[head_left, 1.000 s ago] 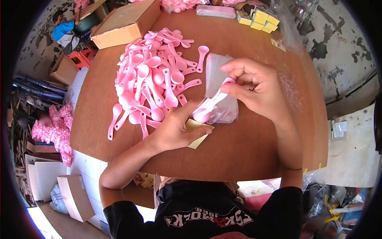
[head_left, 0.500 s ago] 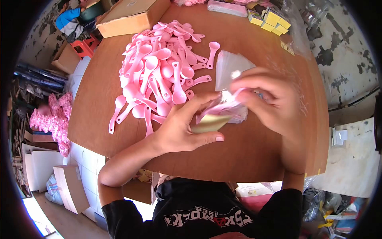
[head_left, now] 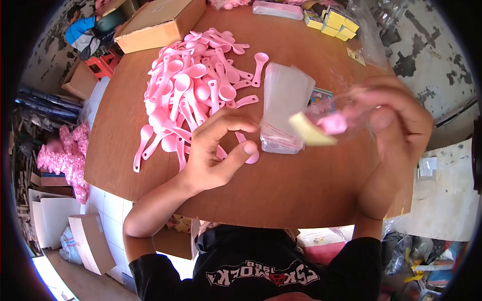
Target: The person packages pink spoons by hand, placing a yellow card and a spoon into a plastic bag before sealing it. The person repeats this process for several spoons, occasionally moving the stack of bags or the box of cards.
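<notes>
My right hand pinches a clear plastic bag at the right of the table, smeared by motion. Inside it show a pale yellow card and a pink spoon. My left hand holds nothing, its curved fingers and thumb apart, in front of a heap of pink spoons. Between the hands lies a stack of clear plastic bags. A colourful printed card lies partly hidden beside the stack. One loose spoon rests right of the heap.
A cardboard box stands at the table's far left. Several small yellow card stacks and a pink plastic-wrapped packet lie at the back. A person sits beyond the table; pink bundles hang at the left.
My left hand has let go of the plastic bag and its fingers have parted. My right hand has carried the bag, with card and spoon, to the right. The camera view has shifted slightly.
</notes>
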`<state>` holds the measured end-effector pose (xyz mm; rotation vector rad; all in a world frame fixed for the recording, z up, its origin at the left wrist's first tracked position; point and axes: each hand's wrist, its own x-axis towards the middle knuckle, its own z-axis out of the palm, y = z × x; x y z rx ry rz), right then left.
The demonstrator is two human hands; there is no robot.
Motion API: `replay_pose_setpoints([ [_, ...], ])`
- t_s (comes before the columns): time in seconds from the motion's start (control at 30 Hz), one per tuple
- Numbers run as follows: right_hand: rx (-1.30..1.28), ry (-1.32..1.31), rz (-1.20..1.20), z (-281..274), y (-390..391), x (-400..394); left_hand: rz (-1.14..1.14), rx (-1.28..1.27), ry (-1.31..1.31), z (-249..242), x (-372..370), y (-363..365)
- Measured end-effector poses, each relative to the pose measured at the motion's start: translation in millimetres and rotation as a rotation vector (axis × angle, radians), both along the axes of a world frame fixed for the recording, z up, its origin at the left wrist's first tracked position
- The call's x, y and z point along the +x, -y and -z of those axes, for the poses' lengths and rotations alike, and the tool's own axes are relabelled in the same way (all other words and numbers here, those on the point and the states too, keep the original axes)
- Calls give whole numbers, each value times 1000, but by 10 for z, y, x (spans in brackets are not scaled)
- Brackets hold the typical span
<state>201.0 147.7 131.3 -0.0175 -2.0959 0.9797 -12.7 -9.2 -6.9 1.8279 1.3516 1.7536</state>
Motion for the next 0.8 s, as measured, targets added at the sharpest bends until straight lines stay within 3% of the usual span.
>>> replay_pose_setpoints([
  [0.03, -141, 127, -134, -5, 42, -8, 4, 0, -3, -10, 22, 12],
  [0.1, -295, 282, -356, 63, 110, -99, 304, -189, 488, -30, 76, 66],
  [0.27, -410, 353, -448, 527, 135, -400, 590, -128, 620, 60, 71, 16],
  [0.37, -211, 404, -322, 584, 88, -489, 294, -362, 557, -95, 131, 31],
  [0.53, 181, 350, -55, 691, 107, -537, 227, -417, 534, -25, 145, 13],
  [0.8, 584, 314, 84, 736, 191, -523, 13, -376, -4, -75, 204, 70],
])
